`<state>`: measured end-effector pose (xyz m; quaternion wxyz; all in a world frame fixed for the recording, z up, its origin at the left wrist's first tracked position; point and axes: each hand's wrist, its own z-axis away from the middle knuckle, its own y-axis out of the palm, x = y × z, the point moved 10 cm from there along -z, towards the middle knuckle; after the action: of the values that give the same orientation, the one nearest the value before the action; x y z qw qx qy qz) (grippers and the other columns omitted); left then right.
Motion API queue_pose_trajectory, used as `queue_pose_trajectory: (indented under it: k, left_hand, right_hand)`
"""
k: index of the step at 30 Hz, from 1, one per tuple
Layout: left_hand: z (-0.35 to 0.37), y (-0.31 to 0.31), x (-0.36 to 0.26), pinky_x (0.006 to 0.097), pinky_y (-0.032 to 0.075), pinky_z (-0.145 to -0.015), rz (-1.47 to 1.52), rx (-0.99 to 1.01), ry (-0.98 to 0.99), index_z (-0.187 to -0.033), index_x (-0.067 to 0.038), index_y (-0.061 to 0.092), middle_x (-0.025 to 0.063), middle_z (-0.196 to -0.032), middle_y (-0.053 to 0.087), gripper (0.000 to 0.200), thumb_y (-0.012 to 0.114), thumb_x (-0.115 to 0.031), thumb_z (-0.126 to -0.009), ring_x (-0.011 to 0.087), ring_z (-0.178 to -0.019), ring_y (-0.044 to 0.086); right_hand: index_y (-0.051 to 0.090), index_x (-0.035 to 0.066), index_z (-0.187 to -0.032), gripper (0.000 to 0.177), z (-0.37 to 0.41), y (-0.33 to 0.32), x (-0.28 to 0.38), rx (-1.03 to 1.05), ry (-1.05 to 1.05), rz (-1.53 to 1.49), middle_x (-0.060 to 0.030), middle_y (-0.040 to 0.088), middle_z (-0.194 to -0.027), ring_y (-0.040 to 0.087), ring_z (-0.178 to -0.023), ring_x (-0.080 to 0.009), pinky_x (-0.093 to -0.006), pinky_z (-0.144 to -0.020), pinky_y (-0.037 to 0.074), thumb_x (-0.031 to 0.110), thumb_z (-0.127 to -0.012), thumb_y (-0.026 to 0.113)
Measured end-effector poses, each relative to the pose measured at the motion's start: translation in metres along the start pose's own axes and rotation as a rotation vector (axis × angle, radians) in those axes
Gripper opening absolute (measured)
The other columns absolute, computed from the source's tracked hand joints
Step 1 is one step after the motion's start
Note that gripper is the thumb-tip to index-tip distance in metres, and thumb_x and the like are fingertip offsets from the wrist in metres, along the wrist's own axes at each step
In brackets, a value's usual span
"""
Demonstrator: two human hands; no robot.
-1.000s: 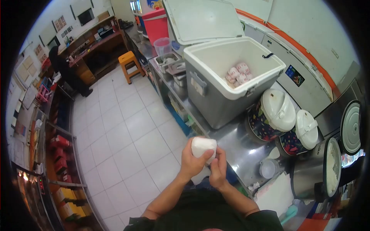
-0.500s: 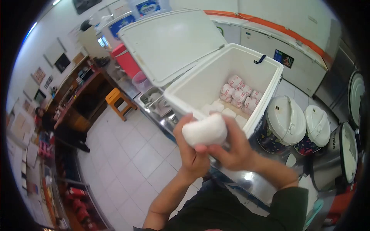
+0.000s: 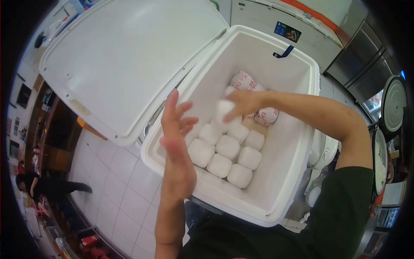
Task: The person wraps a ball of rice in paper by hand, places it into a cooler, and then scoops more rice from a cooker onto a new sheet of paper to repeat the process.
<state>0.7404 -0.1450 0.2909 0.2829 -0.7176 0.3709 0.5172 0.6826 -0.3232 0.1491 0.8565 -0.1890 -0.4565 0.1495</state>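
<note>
Eight white packets (image 3: 227, 147) in cooler (image 3: 282, 190) | right fingers (image 3: 235, 96) curled, seemingly on ninth packet (image 3: 224, 111), blurred | left fingers (image 3: 171, 105) spread, empty

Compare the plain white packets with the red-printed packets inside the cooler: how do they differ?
The plain white packets show no markings; the red-printed packets carry red lettering.
The plain white packets fill the near end, while the red-printed packets sit farther back, partly hidden by the right hand.
Both are rounded bundles in the same open cooler.
</note>
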Motion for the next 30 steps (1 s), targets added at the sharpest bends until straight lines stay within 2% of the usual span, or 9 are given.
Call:
queue_pose_trajectory:
  k: [3, 6, 10, 13, 16, 18, 21, 27, 30]
  left_hand:
    - [-0.001, 0.002, 0.014, 0.039, 0.033, -0.099, -0.107, -0.001, -0.073, -0.147, -0.007, 0.021, 0.0164, -0.128, 0.047, 0.101, 0.002, -0.081, -0.081, 0.0209, -0.106, 0.049]
    - [0.0, 0.001, 0.011, 0.0403, 0.033, -0.099, -0.085, -0.009, -0.066, -0.147, -0.006, 0.021, 0.0182, -0.131, 0.046, 0.102, 0.001, -0.081, -0.08, 0.0225, -0.107, 0.05]
    - [0.003, -0.008, 0.015, 0.0418, 0.034, -0.099, -0.033, -0.066, -0.048, -0.146, -0.005, 0.02, 0.0204, -0.13, 0.047, 0.102, 0.001, -0.081, -0.08, 0.0239, -0.107, 0.052]
    - [0.004, -0.013, 0.015, 0.043, 0.035, -0.099, 0.003, -0.087, -0.013, -0.147, -0.005, 0.018, 0.0217, -0.13, 0.047, 0.102, 0.004, -0.081, -0.08, 0.0247, -0.108, 0.053]
    - [0.004, -0.019, 0.015, 0.0433, 0.035, -0.099, -0.004, -0.136, -0.02, -0.147, -0.004, 0.016, 0.022, -0.129, 0.048, 0.102, 0.005, -0.081, -0.08, 0.0246, -0.107, 0.053]
    - [0.004, -0.018, 0.018, 0.0431, 0.036, -0.098, 0.016, -0.122, -0.042, -0.147, -0.004, 0.016, 0.0221, -0.129, 0.048, 0.102, 0.006, -0.081, -0.081, 0.0244, -0.107, 0.053]
    - [0.004, -0.015, 0.016, 0.0427, 0.036, -0.098, 0.001, -0.083, -0.047, -0.147, -0.004, 0.016, 0.0219, -0.129, 0.048, 0.101, 0.006, -0.08, -0.081, 0.0246, -0.107, 0.053]
    - [0.003, -0.008, 0.015, 0.0421, 0.037, -0.097, -0.018, 0.021, -0.037, -0.147, -0.005, 0.018, 0.0208, -0.13, 0.048, 0.098, 0.009, -0.079, -0.083, 0.0232, -0.107, 0.054]
    - [0.003, -0.004, 0.016, 0.0419, 0.038, -0.096, -0.043, 0.056, -0.008, -0.147, -0.006, 0.02, 0.0193, -0.13, 0.048, 0.095, 0.013, -0.078, -0.084, 0.0219, -0.105, 0.054]
  right_hand:
    - [0.046, -0.009, -0.125, 0.084, -0.004, 0.059, -0.034, 0.301, 0.153, 0.246, -0.0218, 0.052, -0.125, 0.056, -0.108, -0.029, -0.0362, -0.092, 0.046, 0.047, -0.07, 0.075]
    - [0.044, -0.008, -0.128, 0.087, 0.018, 0.103, -0.03, 0.485, 0.204, 0.255, -0.0221, 0.052, -0.124, 0.054, -0.112, -0.0308, -0.0364, -0.094, 0.045, 0.049, -0.07, 0.075]
    - [0.04, -0.007, -0.131, 0.085, 0.009, 0.14, -0.038, 0.412, 0.195, 0.121, -0.0218, 0.052, -0.123, 0.052, -0.115, -0.0298, -0.0359, -0.096, 0.043, 0.047, -0.073, 0.072]
    - [0.037, -0.006, -0.133, 0.08, 0.002, 0.159, -0.036, 0.401, 0.265, -0.161, -0.0216, 0.05, -0.125, 0.051, -0.116, -0.0286, -0.0371, -0.096, 0.042, 0.044, -0.079, 0.068]
    - [0.035, -0.009, -0.131, 0.071, 0.004, 0.173, -0.031, 0.524, 0.262, -0.063, -0.0246, 0.047, -0.126, 0.049, -0.117, -0.0327, -0.0403, -0.098, 0.04, 0.041, -0.086, 0.059]
    - [0.034, -0.014, -0.129, 0.069, -0.003, 0.161, -0.026, 0.377, 0.099, 0.396, -0.0283, 0.048, -0.122, 0.05, -0.115, -0.0387, -0.0438, -0.098, 0.039, 0.041, -0.091, 0.051]
    - [0.034, -0.017, -0.127, 0.071, -0.003, 0.167, -0.023, 0.47, 0.065, 0.461, -0.0317, 0.048, -0.121, 0.049, -0.114, -0.0436, -0.0447, -0.099, 0.039, 0.045, -0.093, 0.044]
    - [0.036, -0.016, -0.128, 0.085, -0.001, 0.151, -0.013, 0.371, 0.13, 0.502, -0.03, 0.055, -0.115, 0.056, -0.107, -0.0408, -0.0442, -0.094, 0.043, 0.06, -0.089, 0.043]
    - [0.043, -0.015, -0.125, 0.092, -0.006, 0.147, -0.003, 0.327, 0.042, 0.614, -0.0264, 0.059, -0.112, 0.059, -0.103, -0.0389, -0.0436, -0.09, 0.046, 0.068, -0.083, 0.046]
